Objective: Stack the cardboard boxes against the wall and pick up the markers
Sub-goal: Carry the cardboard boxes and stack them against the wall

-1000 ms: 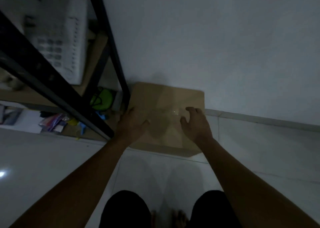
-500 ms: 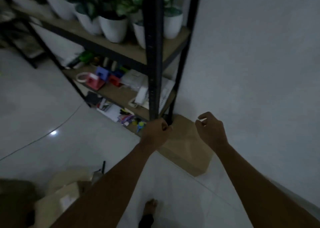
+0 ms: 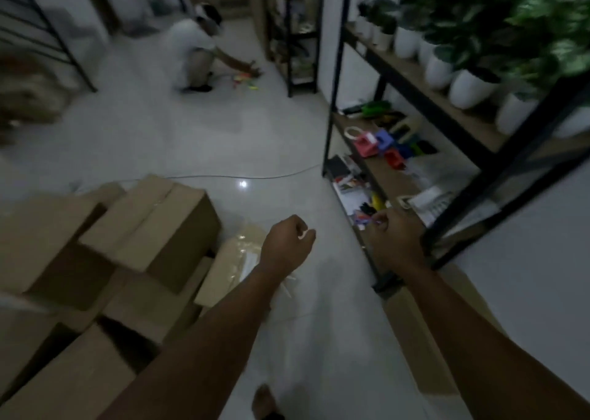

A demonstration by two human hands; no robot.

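Several brown cardboard boxes point(image 3: 150, 225) lie in a loose pile on the floor at the left, one taped box point(image 3: 236, 260) just behind my left wrist. One flat cardboard box point(image 3: 421, 333) lies along the wall at the lower right, under my right forearm. Bright markers point(image 3: 244, 79) are scattered on the floor far ahead. My left hand point(image 3: 289, 244) hangs above the floor beside the pile, fingers loosely curled, holding nothing. My right hand point(image 3: 394, 241) hovers near the shelf's post, also loosely curled and holding nothing.
A black metal shelf unit point(image 3: 415, 81) with potted plants and small items runs along the right wall. Another person point(image 3: 194, 52) crouches by the markers. A thin cable point(image 3: 255, 177) crosses the tiled floor. My bare foot point(image 3: 265, 400) shows at the bottom.
My hands left the box by the wall and lifted away. My view swung left from the wall and shelf corner to the room, bringing the box pile into sight.
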